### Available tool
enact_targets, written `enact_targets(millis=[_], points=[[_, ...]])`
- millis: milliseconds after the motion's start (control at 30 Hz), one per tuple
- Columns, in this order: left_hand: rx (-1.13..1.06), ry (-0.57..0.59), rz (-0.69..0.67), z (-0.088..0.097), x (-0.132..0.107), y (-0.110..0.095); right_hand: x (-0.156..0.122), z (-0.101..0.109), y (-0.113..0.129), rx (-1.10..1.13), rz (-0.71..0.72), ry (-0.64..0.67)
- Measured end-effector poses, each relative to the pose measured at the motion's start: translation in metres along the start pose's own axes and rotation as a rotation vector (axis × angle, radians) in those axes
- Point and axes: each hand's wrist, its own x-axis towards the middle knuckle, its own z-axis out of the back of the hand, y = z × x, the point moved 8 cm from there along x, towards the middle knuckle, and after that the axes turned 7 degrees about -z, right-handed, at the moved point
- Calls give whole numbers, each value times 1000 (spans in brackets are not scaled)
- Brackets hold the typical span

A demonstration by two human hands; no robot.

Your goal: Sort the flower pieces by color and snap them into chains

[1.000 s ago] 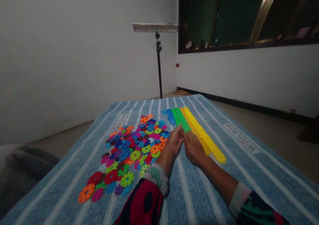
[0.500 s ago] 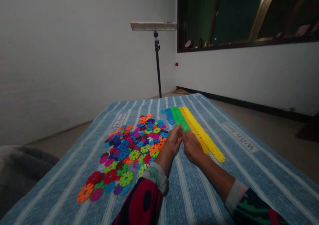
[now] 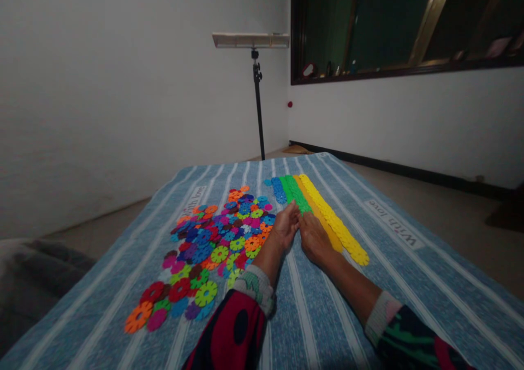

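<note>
A heap of flat, flower-shaped plastic discs in many colours (image 3: pixel 213 239) lies on a blue striped cloth (image 3: pixel 311 315). To its right run neat rows of linked discs: a short blue row (image 3: pixel 279 190), a green row (image 3: pixel 295 193), an orange row (image 3: pixel 319 217) and a long yellow row (image 3: pixel 335 222). My left hand (image 3: pixel 285 227) and my right hand (image 3: pixel 313 238) meet at the near end of the green row, fingers curled and pinched together there. What the fingertips hold is hidden.
The cloth bears the words "With love" (image 3: pixel 393 224) on the right. A light panel on a black stand (image 3: pixel 257 81) rises behind the cloth by the white wall. A dark window (image 3: pixel 401 21) fills the upper right. A grey cushion (image 3: pixel 28 272) sits at the left.
Both hands stay pressed together at the green row's near end. The view has shifted slightly; nothing else has moved.
</note>
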Motion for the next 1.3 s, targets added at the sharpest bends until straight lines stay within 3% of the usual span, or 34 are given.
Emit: enact_targets(millis=[1300], points=[[14, 4, -33, 0, 9, -6, 12, -11, -1, 53, 17, -36]])
